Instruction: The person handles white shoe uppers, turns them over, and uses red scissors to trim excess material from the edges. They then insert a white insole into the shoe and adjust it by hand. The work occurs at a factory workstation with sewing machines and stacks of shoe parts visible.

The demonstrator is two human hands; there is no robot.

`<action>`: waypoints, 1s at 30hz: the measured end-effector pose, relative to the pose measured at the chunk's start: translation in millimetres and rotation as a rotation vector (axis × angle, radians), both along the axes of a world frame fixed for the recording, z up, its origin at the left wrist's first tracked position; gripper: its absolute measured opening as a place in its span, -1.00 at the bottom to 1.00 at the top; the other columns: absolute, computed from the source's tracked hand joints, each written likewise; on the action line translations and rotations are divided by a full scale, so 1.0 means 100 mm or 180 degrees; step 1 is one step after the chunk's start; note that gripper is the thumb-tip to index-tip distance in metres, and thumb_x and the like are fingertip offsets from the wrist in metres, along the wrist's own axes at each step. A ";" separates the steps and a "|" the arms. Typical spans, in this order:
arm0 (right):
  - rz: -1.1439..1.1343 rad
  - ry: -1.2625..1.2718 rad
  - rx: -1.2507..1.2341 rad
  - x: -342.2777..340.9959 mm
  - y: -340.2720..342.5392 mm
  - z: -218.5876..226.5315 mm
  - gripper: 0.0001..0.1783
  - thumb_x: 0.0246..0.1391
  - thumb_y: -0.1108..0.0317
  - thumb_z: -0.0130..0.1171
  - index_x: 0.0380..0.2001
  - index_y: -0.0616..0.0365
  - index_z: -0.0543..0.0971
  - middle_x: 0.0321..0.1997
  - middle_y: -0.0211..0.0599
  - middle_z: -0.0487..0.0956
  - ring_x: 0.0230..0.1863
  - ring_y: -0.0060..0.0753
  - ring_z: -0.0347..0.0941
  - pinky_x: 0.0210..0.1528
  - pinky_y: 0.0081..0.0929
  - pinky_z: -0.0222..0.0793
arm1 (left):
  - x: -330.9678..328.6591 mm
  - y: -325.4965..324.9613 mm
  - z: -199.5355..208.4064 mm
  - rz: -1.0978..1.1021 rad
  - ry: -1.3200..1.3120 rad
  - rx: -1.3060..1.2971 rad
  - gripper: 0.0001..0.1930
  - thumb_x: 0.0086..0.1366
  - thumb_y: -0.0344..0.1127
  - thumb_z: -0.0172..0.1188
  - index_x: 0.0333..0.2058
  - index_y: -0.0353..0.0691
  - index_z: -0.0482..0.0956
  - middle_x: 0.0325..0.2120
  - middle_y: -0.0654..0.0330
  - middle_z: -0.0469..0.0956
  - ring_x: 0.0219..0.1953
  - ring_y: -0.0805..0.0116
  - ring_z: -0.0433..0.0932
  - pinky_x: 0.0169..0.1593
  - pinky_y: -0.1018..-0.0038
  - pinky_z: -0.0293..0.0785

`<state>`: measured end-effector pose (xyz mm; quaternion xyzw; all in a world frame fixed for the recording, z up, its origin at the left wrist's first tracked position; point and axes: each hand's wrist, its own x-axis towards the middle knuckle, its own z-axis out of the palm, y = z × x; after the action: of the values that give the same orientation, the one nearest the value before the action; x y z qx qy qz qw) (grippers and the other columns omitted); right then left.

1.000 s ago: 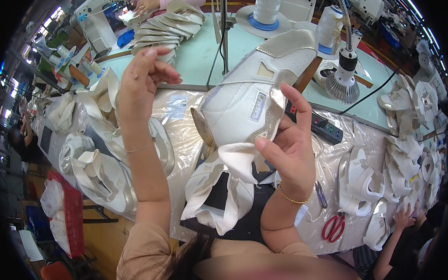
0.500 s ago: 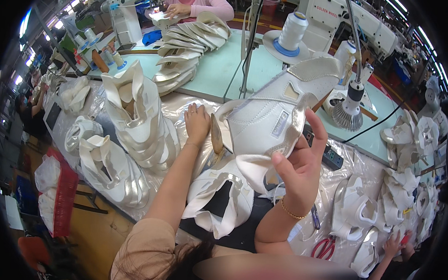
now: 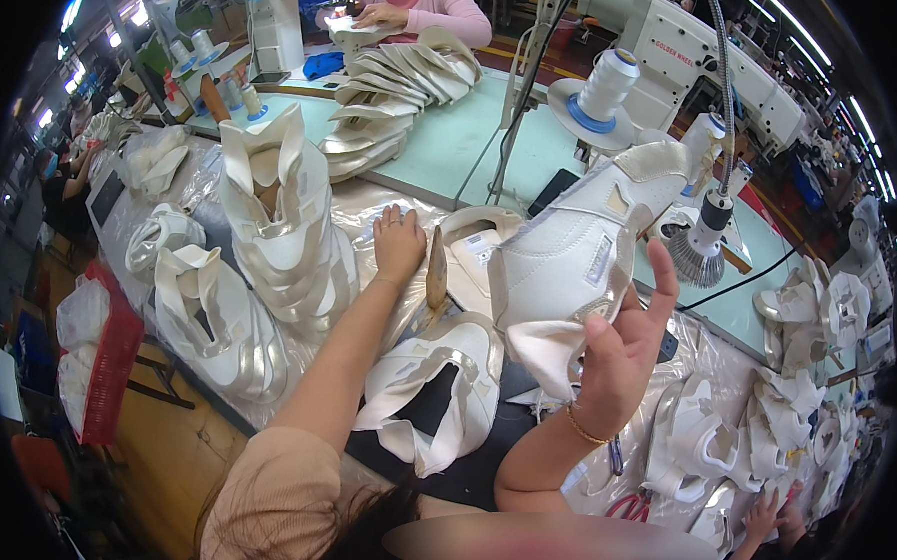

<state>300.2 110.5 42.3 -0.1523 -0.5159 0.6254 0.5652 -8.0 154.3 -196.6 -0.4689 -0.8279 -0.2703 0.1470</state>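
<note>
The right hand (image 3: 620,363) has its thumb and some fingers clamped on the edge of a white, leather-like shoe upper with pale gold trim (image 3: 559,270); its index finger stands apart. This upper is in the air, left of those fingers, probably so that its stitched side stays uncovered. The left hand (image 3: 400,246) is palm down over a clear, shiny plastic sheet (image 3: 350,204); whether its fingers close on something, I cannot tell. Left of them stands a tall column of nested white uppers (image 3: 285,241), perhaps nested to save room.
</note>
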 end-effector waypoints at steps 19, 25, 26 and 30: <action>-0.0029 -0.0203 -0.0044 -0.15 0.00 0.00 -0.07 -0.10 0.49 0.18 0.34 0.13 -0.02 0.13 -0.02 0.43 0.15 -0.30 0.38 0.19 -0.42 0.23 | -0.03 0.03 -0.04 -0.0010 0.0231 0.0033 -0.72 0.20 -0.27 0.02 -0.17 -0.26 0.51 0.05 -0.20 0.41 0.17 -0.13 0.32 0.24 -0.04 0.12; 0.0043 -0.0277 -0.0066 -0.19 -0.08 0.00 -0.09 -0.06 0.49 0.19 0.34 0.12 -0.02 0.13 -0.02 0.42 0.14 -0.29 0.40 0.17 -0.41 0.25 | -0.03 0.03 -0.07 0.0014 0.0295 0.0054 -0.71 0.19 -0.27 0.04 -0.15 -0.26 0.51 0.04 -0.20 0.42 0.17 -0.13 0.32 0.23 -0.05 0.14; 0.0064 -0.0282 -0.0048 -0.19 -0.08 0.00 -0.09 -0.05 0.48 0.19 0.34 0.11 -0.02 0.12 -0.02 0.42 0.14 -0.29 0.40 0.17 -0.41 0.26 | -0.03 0.03 -0.08 -0.0009 0.0294 0.0087 -0.71 0.19 -0.28 0.04 -0.15 -0.26 0.51 0.04 -0.20 0.41 0.17 -0.13 0.32 0.23 -0.06 0.14; 0.0016 -0.0309 0.0041 -0.18 -0.06 -0.01 -0.10 -0.05 0.49 0.18 0.34 0.12 -0.03 0.12 -0.03 0.42 0.15 -0.29 0.38 0.18 -0.39 0.26 | -0.03 0.02 -0.09 -0.0019 0.0269 0.0111 -0.72 0.19 -0.27 0.04 -0.16 -0.27 0.51 0.04 -0.21 0.41 0.17 -0.14 0.32 0.23 -0.06 0.13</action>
<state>282.1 104.9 41.4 -0.1776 -0.5471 0.6153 0.5389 -11.3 156.5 -205.6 -0.4798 -0.8147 -0.2651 0.1892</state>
